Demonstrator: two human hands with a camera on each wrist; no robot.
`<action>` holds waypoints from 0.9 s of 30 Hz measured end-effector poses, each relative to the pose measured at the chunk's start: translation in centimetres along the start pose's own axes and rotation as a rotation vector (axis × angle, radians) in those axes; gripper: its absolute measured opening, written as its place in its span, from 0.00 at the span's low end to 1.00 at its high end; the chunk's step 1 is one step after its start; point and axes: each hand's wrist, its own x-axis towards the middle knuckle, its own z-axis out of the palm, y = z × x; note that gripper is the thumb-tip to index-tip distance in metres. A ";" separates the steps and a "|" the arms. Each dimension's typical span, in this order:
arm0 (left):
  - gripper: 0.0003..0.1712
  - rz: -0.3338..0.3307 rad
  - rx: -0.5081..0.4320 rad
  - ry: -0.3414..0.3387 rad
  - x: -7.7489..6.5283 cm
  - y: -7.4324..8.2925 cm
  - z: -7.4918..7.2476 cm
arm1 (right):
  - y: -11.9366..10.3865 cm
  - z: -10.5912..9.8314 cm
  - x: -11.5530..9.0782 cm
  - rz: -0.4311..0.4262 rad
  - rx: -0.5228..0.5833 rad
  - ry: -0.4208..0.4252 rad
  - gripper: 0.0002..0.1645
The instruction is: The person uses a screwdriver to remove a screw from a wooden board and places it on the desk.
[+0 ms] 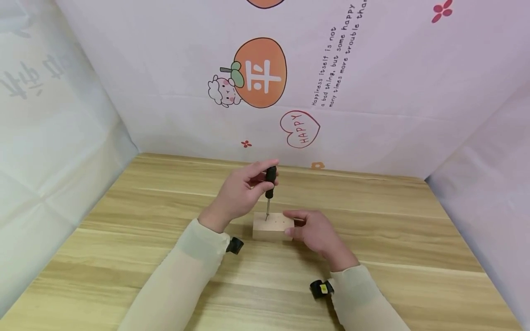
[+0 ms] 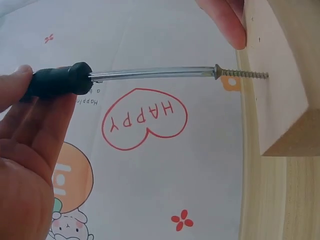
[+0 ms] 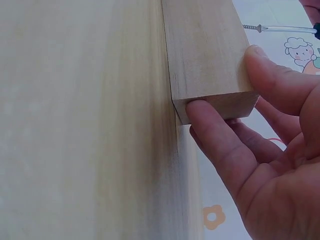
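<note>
A black-handled screwdriver point(image 1: 270, 177) stands nearly upright in my left hand point(image 1: 242, 191), its handle pinched between thumb and fingers. In the left wrist view the tip of its shaft point(image 2: 150, 73) meets the head of a screw point(image 2: 242, 73). The screw's point is in the face of a pale wooden block point(image 1: 271, 233), with most of its thread showing. My right hand point(image 1: 316, 230) grips the block's right end, as the right wrist view shows, with the thumb point(image 3: 275, 75) along one edge and a finger against the end face.
Small holes point(image 1: 279, 222) dot the block's top to the right of the screw. The block lies on a wood-grain table point(image 1: 265, 285). A printed white cloth point(image 1: 372, 92) hangs behind it, and pale cloth walls flank both sides. Black wrist cameras point(image 1: 235, 246) sit on both sleeves.
</note>
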 end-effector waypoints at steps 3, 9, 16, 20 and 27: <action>0.29 0.020 0.048 0.027 0.1 0.1 0.1 | 0.0 0.0 0.0 -0.002 -0.010 0.003 0.24; 0.30 0.080 0.089 0.051 0.0 0.0 0.5 | -0.1 0.1 -0.1 -0.004 -0.021 -0.005 0.24; 0.26 0.011 0.055 0.012 -0.1 0.3 0.0 | -0.2 0.2 -0.1 -0.005 -0.020 0.003 0.24; 0.25 -0.052 -0.055 -0.038 -0.2 0.4 -0.5 | -0.3 0.1 -0.2 -0.004 -0.009 0.005 0.24; 0.27 -0.113 -0.113 -0.055 -0.3 0.7 -0.7 | -0.2 -0.1 -0.2 -0.008 -0.020 0.004 0.24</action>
